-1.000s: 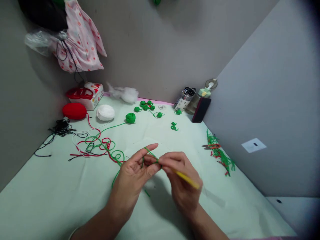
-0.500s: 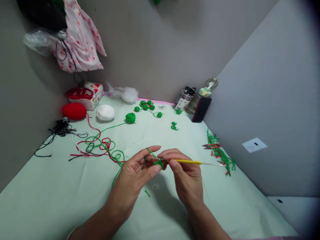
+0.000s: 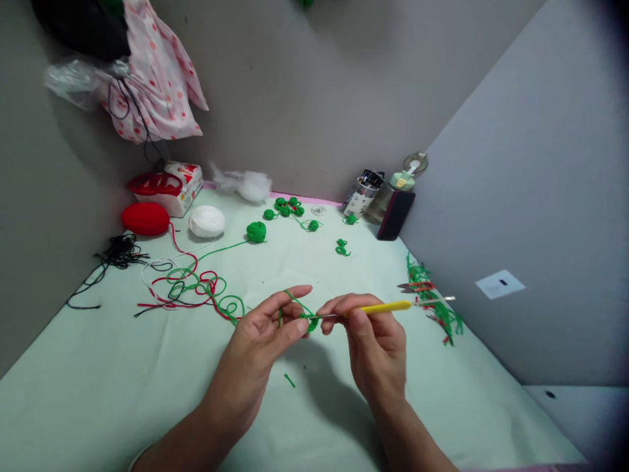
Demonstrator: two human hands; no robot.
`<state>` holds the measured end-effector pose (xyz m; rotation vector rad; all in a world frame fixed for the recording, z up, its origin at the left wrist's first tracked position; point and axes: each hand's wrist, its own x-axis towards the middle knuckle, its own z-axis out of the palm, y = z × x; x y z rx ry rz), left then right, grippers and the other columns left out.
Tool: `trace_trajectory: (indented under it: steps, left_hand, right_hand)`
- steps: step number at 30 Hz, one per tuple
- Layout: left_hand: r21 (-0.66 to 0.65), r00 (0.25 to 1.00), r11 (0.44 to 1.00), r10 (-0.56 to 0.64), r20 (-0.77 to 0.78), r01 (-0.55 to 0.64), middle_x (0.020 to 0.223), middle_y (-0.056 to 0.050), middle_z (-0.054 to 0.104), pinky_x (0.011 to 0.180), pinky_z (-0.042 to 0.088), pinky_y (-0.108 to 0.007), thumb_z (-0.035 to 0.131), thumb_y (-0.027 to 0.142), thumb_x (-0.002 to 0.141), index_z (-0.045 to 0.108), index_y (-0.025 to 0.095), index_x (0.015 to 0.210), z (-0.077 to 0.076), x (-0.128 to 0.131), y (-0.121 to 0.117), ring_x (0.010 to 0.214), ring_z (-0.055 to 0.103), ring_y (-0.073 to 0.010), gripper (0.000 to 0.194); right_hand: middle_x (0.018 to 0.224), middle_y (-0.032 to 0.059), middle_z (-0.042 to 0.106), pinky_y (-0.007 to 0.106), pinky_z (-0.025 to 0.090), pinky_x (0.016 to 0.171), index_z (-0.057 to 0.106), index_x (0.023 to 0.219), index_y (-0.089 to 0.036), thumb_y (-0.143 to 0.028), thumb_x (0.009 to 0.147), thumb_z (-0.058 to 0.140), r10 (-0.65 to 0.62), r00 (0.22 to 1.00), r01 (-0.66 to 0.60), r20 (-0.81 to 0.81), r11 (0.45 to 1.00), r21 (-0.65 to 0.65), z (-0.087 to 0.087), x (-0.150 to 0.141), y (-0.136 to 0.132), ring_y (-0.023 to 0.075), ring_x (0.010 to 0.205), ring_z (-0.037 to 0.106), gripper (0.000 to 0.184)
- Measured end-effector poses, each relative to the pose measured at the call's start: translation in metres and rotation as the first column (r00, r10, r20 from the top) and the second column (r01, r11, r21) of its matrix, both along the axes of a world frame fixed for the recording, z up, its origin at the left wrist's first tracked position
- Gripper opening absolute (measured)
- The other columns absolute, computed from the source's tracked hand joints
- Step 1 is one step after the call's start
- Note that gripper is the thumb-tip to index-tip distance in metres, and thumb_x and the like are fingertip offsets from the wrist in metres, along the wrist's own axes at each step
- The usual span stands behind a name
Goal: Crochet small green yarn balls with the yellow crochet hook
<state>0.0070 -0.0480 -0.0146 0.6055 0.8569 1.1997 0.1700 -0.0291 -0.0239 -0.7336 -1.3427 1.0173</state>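
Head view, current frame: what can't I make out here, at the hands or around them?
All in the head view:
Green crochet piece: stitches too small to count, partly covered by the left hand.
Yellow-handled hook: its working tip is too small to tell if it has caught yarn.
Bottle: partly hidden behind the dark phone-like slab.
Green object: cut off by the top edge, so unidentifiable.

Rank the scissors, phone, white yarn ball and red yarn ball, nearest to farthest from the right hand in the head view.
From the right hand:
1. Scissors: to its right.
2. Phone: back right.
3. White yarn ball: back left.
4. Red yarn ball: left of the white.
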Motion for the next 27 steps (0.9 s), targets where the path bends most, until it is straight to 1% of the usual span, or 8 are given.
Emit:
trace_trajectory:
  steps: [5, 11, 16, 18, 20, 22, 24, 27]
  left_hand:
    - [0.003, 1.0, 1.0, 0.006, 0.007, -0.006, 0.086, 0.001, 0.062, 0.087, 0.044, -0.031, 0.086, 0.028, 0.082, 0.083, 0.029, 0.115, 0.0, 0.0, 0.0, 0.088, 0.057, -0.016, 0.033]
    - [0.047, 0.999, 0.998, 0.04, -0.026, -0.039, 0.085, 0.002, 0.064, 0.084, 0.046, -0.027, 0.088, 0.025, 0.082, 0.083, 0.029, 0.116, -0.005, 0.001, 0.001, 0.086, 0.057, -0.0142, 0.034]
    - [0.0, 0.995, 1.0, -0.002, 0.096, 0.002, 0.086, 0.002, 0.068, 0.082, 0.048, -0.024, 0.092, 0.028, 0.078, 0.079, 0.029, 0.124, -0.007, 0.003, 0.0, 0.085, 0.059, -0.0132, 0.048]
    - [-0.069, 0.979, 0.995, -0.063, 0.196, 0.078, 0.088, 0.0, 0.07, 0.084, 0.05, -0.025, 0.093, 0.029, 0.077, 0.079, 0.024, 0.127, -0.005, 0.002, 0.001, 0.086, 0.06, -0.0138, 0.052]
    - [-0.119, 0.964, 0.986, -0.081, 0.253, 0.114, 0.087, -0.001, 0.069, 0.086, 0.051, -0.027, 0.092, 0.028, 0.077, 0.08, 0.02, 0.124, -0.002, 0.0, 0.002, 0.084, 0.061, -0.0136, 0.049]
    - [-0.127, 0.968, 0.988, -0.053, 0.244, 0.086, 0.085, 0.0, 0.067, 0.085, 0.051, -0.027, 0.09, 0.026, 0.079, 0.081, 0.02, 0.122, -0.001, -0.001, 0.003, 0.081, 0.06, -0.0125, 0.044]
    - [-0.097, 0.982, 0.994, -0.027, 0.189, 0.046, 0.085, 0.001, 0.065, 0.085, 0.049, -0.026, 0.089, 0.026, 0.08, 0.081, 0.023, 0.12, -0.001, -0.001, 0.003, 0.08, 0.06, -0.0119, 0.042]
    - [-0.006, 0.995, 1.0, -0.024, 0.095, 0.025, 0.089, 0.001, 0.068, 0.087, 0.048, -0.027, 0.088, 0.027, 0.081, 0.081, 0.027, 0.12, -0.004, 0.002, 0.001, 0.085, 0.06, -0.0131, 0.04]
  right_hand:
    - [0.097, 0.005, 0.078, 0.032, 0.061, 0.071, 0.076, 0.106, -0.024, -0.019, 0.107, 0.054, -0.109, 0.982, 0.079, 0.153, 0.979, 0.188, 0.0, 0.001, -0.005, 0.0161, 0.078, 0.072, 0.023]
    - [0.1, 0.0063, 0.079, 0.037, 0.062, 0.078, 0.073, 0.117, -0.026, -0.011, 0.105, 0.052, -0.121, 0.94, -0.001, 0.318, 0.934, 0.358, -0.002, 0.006, -0.005, 0.0206, 0.092, 0.074, 0.029]
    - [0.109, 0.0059, 0.077, 0.032, 0.064, 0.079, 0.075, 0.125, -0.032, -0.011, 0.098, 0.066, -0.358, 0.746, -0.023, 0.561, 0.828, 0.56, -0.008, 0.009, -0.011, 0.0207, 0.098, 0.075, 0.035]
    - [0.112, 0.0059, 0.076, 0.032, 0.064, 0.081, 0.076, 0.126, -0.033, -0.011, 0.097, 0.068, -0.392, 0.735, -0.018, 0.553, 0.804, 0.594, -0.009, 0.008, -0.011, 0.0209, 0.1, 0.075, 0.037]
    - [0.105, 0.0057, 0.076, 0.032, 0.064, 0.078, 0.077, 0.121, -0.03, -0.012, 0.101, 0.061, -0.312, 0.847, 0.069, 0.429, 0.867, 0.493, -0.007, 0.006, -0.008, 0.0194, 0.093, 0.074, 0.031]
    - [0.094, 0.0044, 0.075, 0.031, 0.062, 0.071, 0.079, 0.111, -0.027, -0.016, 0.105, 0.056, -0.185, 0.958, 0.121, 0.217, 0.953, 0.276, -0.004, 0.004, -0.004, 0.0167, 0.079, 0.071, 0.026]
    - [0.089, 0.0038, 0.074, 0.031, 0.061, 0.064, 0.08, 0.103, -0.026, -0.023, 0.106, 0.058, -0.059, 0.997, 0.054, 0.043, 0.993, 0.107, -0.002, 0.002, 0.001, 0.015, 0.069, 0.068, 0.022]
    - [0.096, 0.0063, 0.078, 0.031, 0.063, 0.068, 0.082, 0.102, -0.026, -0.026, 0.103, 0.066, 0.032, 0.999, -0.033, 0.025, 0.998, 0.061, -0.002, -0.002, 0.004, 0.0173, 0.079, 0.072, 0.017]
